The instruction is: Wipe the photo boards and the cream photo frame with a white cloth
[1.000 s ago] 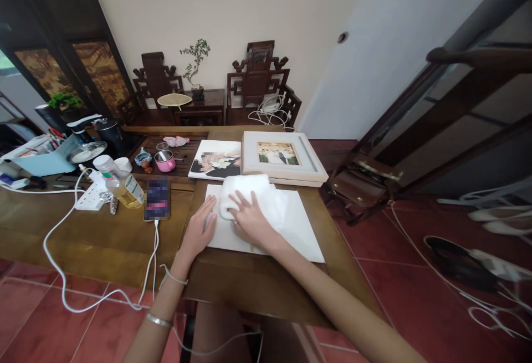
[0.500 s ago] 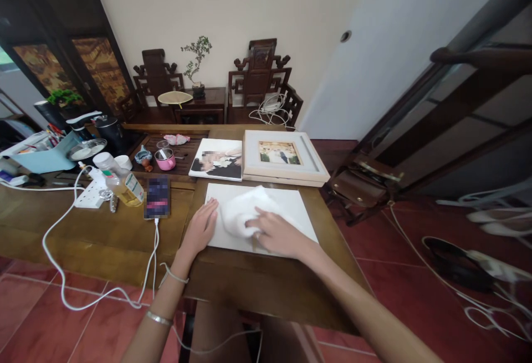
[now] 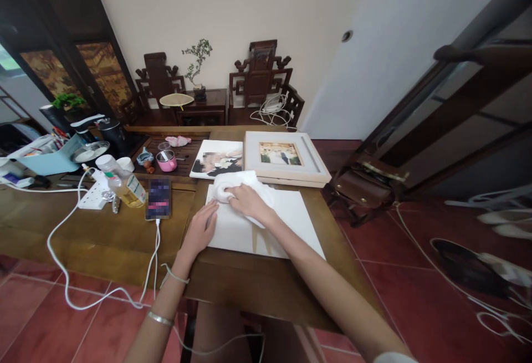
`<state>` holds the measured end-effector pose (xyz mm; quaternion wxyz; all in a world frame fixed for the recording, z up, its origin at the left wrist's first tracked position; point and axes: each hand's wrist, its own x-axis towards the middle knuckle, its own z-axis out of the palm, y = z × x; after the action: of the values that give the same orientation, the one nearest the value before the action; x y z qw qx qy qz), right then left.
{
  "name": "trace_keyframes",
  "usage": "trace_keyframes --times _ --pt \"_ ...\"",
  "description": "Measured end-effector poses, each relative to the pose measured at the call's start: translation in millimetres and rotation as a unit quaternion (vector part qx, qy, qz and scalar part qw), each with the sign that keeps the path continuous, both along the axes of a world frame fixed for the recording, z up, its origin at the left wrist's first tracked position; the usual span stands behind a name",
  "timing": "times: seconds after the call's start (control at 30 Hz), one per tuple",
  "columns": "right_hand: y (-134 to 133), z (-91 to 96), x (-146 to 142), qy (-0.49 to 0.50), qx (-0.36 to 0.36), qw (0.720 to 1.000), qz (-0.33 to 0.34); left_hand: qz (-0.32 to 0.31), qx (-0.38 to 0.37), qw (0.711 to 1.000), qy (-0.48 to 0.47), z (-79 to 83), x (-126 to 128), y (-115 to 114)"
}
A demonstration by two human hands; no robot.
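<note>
Carrier: wooden table point(image 3: 233, 280); its right end is the part I attend to from my remote seat.

White panel point(image 3: 291, 219), one: lying flat between the near edge and the two pictures, two tan strips point(image 3: 255, 239) by its own near edge.

White cloth point(image 3: 239, 178), one, bunched: over the panel's far left corner.

Right hand point(image 3: 248, 202): fingers drawn together, gripping the cloth against the panel, as I read it; some fingertips are buried in the folds.

Left hand point(image 3: 202, 224): palm down on the panel's left edge, thumb apart from the fingers, clasping nothing.

Photo print point(image 3: 218, 159) and framed picture point(image 3: 305, 147): side by side behind the panel. Whether cloth meets print I cannot tell.

Hazards, in my judgement: a further push toward the far edge could shove the print; a lighter left hand could let the panel skid; a swipe across the strips could catch them, if they stand loose.
</note>
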<state>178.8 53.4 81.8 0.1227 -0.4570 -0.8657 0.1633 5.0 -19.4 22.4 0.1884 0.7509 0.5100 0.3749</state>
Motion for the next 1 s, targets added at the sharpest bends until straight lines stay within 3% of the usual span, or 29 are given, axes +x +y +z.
trace_keyframes --times 0.2,0.37,0.53,0.63,0.73,0.83,1.0 --pt "3.6 -0.5 70.8 -0.012 -0.015 0.996 -0.086 0.005 -0.006 1.000 -0.008 -1.2 0.8 0.0" --pt "-11.2 -22.3 117.3 -0.012 -0.007 0.987 -0.163 0.003 -0.004 1.000 -0.007 -1.8 1.0 0.2" --pt "-71.5 -29.3 125.9 -0.010 0.028 0.998 -0.047 0.003 -0.003 1.000 -0.003 -3.6 0.3 0.5" --pt "-113.3 -17.7 133.9 -0.010 -0.017 1.000 -0.002 0.001 0.000 1.000 0.000 -4.5 0.1 0.6" --pt "-134.1 -11.4 149.1 -0.015 -0.068 0.997 0.018 -0.001 0.008 1.000 -0.001 -4.5 0.1 0.8" --pt "-122.5 -20.1 161.3 -0.014 -0.079 0.996 -0.023 -0.001 0.010 1.000 0.001 -4.3 -0.3 1.1" --pt "-56.2 -41.3 153.3 -0.009 -0.009 0.998 -0.063 0.001 0.008 1.000 0.005 -5.0 -2.1 1.9"
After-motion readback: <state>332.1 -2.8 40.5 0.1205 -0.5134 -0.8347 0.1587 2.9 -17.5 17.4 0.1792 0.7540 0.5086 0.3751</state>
